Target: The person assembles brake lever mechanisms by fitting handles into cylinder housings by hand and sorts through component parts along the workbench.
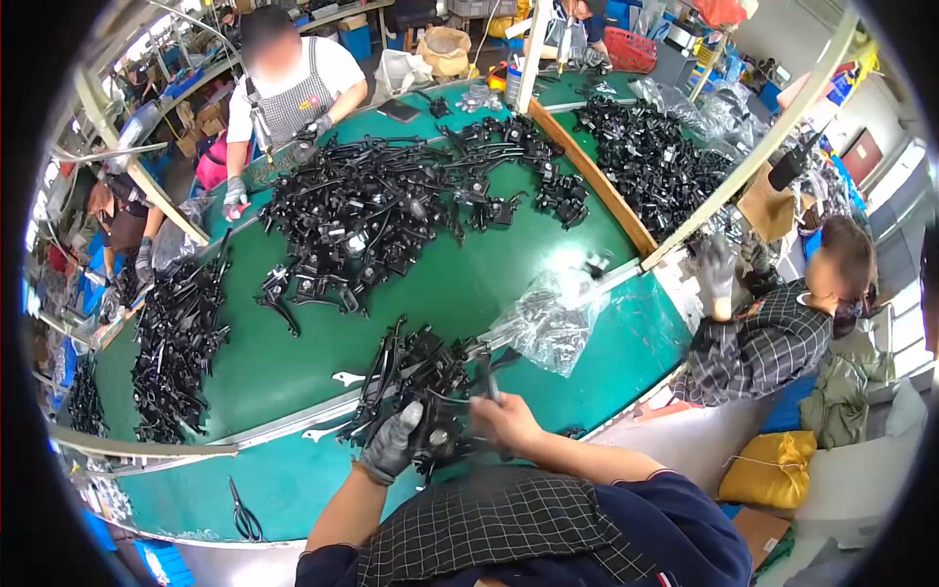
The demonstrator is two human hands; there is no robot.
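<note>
My left hand (393,445), in a grey glove, is closed on a black brake lever (440,440) at the near edge of the green table. Right beside it, my bare right hand (507,423) is wrapped round a long dark piece (489,377), blurred by motion, so its kind is unclear. Just beyond both hands lies a small heap of similar black levers (425,350). Two pale flat metal pieces (347,378) stick out to the left of this heap. A crumpled clear plastic bag (556,318) rests to the right.
A large pile of black levers (362,210) covers the table's middle, with another pile (181,342) at left. Black scissors (243,514) lie near the front left. A wooden divider (597,181) crosses the right side. Co-workers sit across (293,98) and at right (773,333).
</note>
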